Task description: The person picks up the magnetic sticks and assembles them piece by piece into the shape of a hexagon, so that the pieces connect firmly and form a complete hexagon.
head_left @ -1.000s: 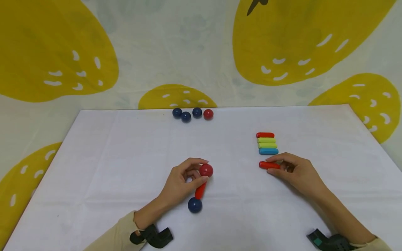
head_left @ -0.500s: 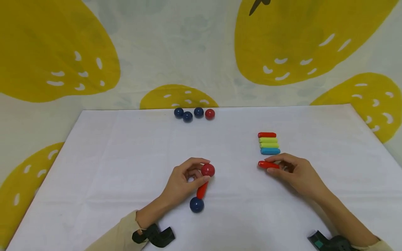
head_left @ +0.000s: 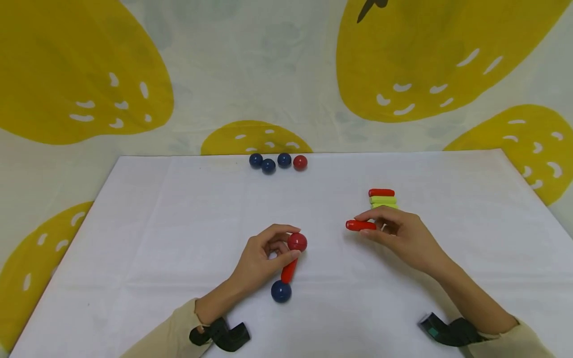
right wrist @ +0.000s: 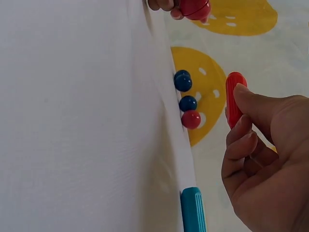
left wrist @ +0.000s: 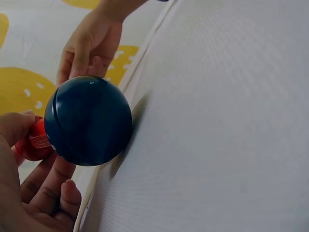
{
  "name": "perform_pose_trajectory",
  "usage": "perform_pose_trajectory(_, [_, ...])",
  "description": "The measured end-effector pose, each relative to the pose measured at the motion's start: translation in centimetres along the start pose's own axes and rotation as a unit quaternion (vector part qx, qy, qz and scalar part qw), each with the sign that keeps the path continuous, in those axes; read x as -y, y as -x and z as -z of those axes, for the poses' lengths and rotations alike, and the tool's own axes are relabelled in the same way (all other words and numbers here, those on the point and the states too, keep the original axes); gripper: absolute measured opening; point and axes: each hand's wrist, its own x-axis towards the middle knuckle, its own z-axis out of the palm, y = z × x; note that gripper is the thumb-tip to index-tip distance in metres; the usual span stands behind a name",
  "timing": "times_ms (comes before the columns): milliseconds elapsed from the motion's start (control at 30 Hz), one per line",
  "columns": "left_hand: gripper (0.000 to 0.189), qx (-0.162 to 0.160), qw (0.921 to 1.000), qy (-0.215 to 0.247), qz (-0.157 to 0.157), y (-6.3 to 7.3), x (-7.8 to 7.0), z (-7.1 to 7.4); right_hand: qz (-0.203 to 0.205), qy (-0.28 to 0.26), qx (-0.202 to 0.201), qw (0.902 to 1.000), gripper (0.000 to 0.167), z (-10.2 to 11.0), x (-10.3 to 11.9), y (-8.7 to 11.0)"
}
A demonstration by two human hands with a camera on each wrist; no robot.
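My left hand (head_left: 264,254) pinches a red ball (head_left: 297,241) between thumb and fingers. From that ball a red stick (head_left: 289,271) runs down to a dark blue ball (head_left: 281,291), the three joined in one piece. In the left wrist view the blue ball (left wrist: 91,121) fills the foreground and hides most of the stick. My right hand (head_left: 403,237) holds a second red stick (head_left: 360,225) by one end, its free end pointing left. Grooves show along this red stick (right wrist: 234,99) in the right wrist view.
Behind the right hand lie a red stick (head_left: 381,192) and yellow-green sticks (head_left: 383,200); a blue stick (right wrist: 193,210) shows in the right wrist view. Several blue balls (head_left: 268,166) and one red ball (head_left: 300,162) sit along the white table's (head_left: 201,199) far edge.
The right hand has moved left and slightly away from me with its red stick, now covering the blue stick in the head view. The left hand keeps its grip, nearly still.
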Motion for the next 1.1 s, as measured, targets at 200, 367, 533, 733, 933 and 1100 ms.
perform_pose_trajectory(200, [0.038,-0.001,1.0,0.004,0.008,0.0,-0.1,-0.1,0.018,-0.022,0.022,0.9994,0.028,-0.6,1.0,-1.0])
perform_pose_trajectory(367, [0.037,0.002,0.9999,-0.001,0.011,0.1,0.0,0.0,0.061,-0.014,0.037,0.9974,0.027,-1.3,1.0,-1.9])
perform_pose_trajectory(533, [0.037,0.002,0.9999,-0.004,0.009,0.0,0.1,0.0,0.094,-0.025,0.057,0.9937,0.028,-1.9,1.3,-2.6])
perform_pose_trajectory(733, [0.037,-0.001,0.9999,-0.01,0.012,0.0,0.0,0.0,0.126,-0.038,0.07,0.9888,0.03,-2.6,1.6,-3.3])
perform_pose_trajectory(933, [0.037,-0.005,0.9999,-0.011,0.012,-0.1,-0.5,-0.1,0.149,-0.025,0.08,0.9853,0.031,-3.1,2.0,-3.8])
perform_pose_trajectory(1100, [0.036,-0.003,0.9999,-0.003,0.012,0.0,-0.7,-0.1,0.157,-0.018,0.089,0.9834,0.031,-3.5,2.0,-3.9])
